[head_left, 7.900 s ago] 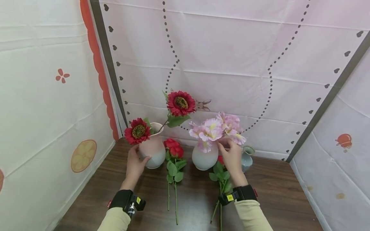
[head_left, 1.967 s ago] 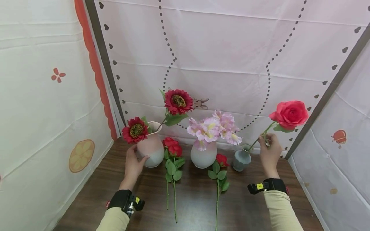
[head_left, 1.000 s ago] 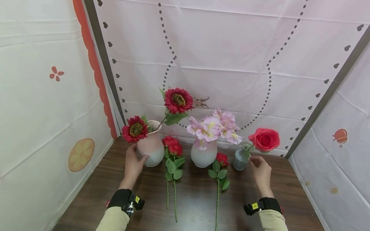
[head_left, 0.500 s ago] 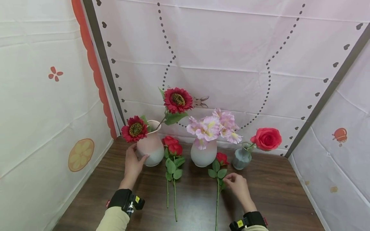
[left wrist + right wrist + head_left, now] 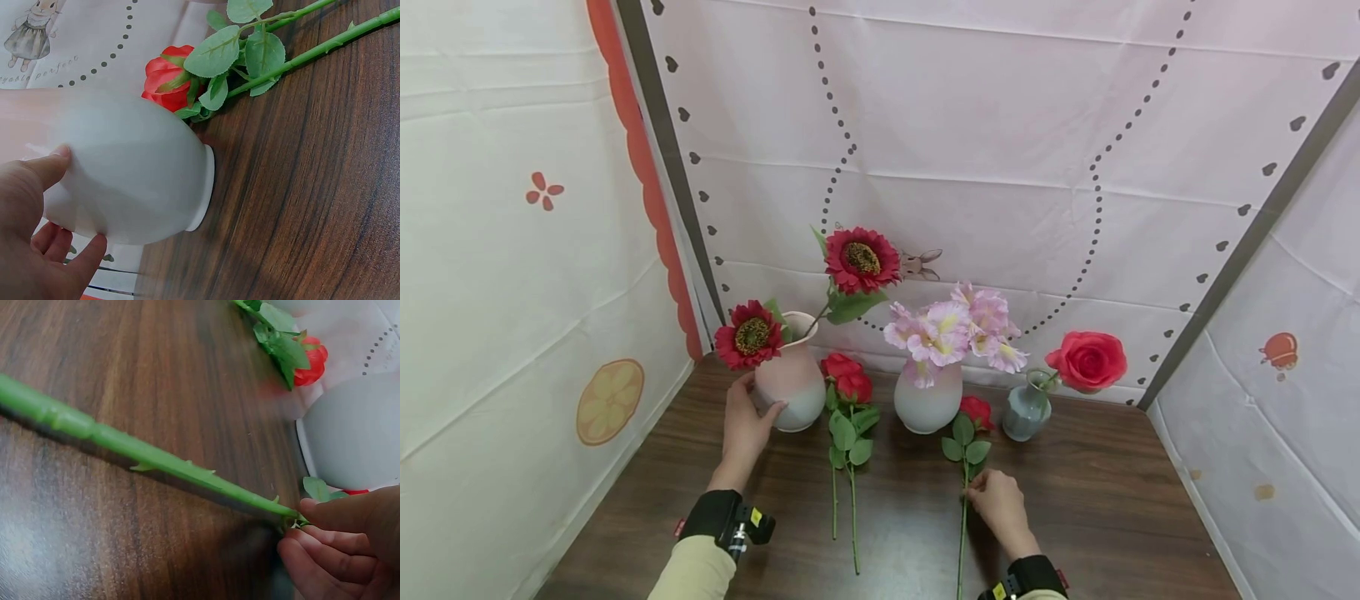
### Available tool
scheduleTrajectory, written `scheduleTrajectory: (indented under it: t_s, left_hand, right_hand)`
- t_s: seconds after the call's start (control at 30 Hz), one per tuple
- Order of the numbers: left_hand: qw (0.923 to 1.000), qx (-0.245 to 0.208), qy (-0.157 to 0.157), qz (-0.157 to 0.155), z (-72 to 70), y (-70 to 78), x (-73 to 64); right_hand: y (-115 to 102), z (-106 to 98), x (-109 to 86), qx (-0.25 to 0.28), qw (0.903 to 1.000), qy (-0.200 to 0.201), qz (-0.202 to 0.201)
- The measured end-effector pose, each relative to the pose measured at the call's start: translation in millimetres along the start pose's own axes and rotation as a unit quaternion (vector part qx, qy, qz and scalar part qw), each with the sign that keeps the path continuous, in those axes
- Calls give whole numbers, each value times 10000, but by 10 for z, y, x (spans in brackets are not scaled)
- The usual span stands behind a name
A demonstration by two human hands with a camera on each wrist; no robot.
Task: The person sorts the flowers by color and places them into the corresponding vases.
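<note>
My left hand (image 5: 747, 429) grips the side of a pink-and-white vase (image 5: 792, 387), thumb and fingers round its body; the left wrist view shows the grip on the white lower part of the vase (image 5: 134, 169). Two dark red sunflower-like blooms (image 5: 862, 260) stick out of it. With thumb and fingertips my right hand (image 5: 1000, 507) pinches the green stem of a red rose (image 5: 977, 412) lying on the table. In the right wrist view the stem (image 5: 156, 455) runs away from the fingers. Another red rose (image 5: 1087, 361) leans to the right in a small blue-grey vase (image 5: 1027, 410).
A white vase (image 5: 928, 407) with pink ruffled flowers (image 5: 947, 333) stands at the back middle. Red roses (image 5: 848, 379) with long stems lie between the two larger vases. Fabric walls (image 5: 970, 125) close in the brown wooden table (image 5: 910, 533) behind and on both sides.
My right hand put a red rose into the small vase, let go, and moved left and nearer to the lying rose, whose stem it now pinches. The left hand has stayed on the vase.
</note>
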State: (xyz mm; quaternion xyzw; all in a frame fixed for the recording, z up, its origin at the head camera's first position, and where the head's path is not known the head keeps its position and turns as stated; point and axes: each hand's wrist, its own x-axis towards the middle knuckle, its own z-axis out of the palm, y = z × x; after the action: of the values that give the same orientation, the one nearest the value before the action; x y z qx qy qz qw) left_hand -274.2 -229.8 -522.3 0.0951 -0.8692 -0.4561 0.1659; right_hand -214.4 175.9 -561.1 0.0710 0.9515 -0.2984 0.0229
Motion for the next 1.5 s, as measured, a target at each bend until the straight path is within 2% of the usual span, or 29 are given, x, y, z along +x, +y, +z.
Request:
scheduleTrajectory:
  t_s: [0.23, 0.4, 0.73, 1.0, 1.27, 1.5]
  left_hand:
    - [10000, 0, 15, -22, -1, 4, -2]
    - [10000, -8, 23, -27, 3, 4, -1]
    - [10000, -21, 31, -38, 8, 8, -10]
    - [10000, -52, 15, -53, -1, 15, -7]
    - [10000, -27, 8, -79, -3, 26, 3]
    - [10000, -36, 0, -79, -3, 32, -12]
  right_hand:
    - [-12, 31, -3, -233, 9997, 119, 20]
    - [13, 24, -11, -173, 9998, 135, -5]
    - [78, -129, -81, 473, 9988, 101, 90]
    - [94, -343, -176, 1313, 9913, 4, 103]
    - [76, -549, -279, 1828, 9823, 372, -188]
    - [-31, -819, -310, 1642, 9809, 949, -438]
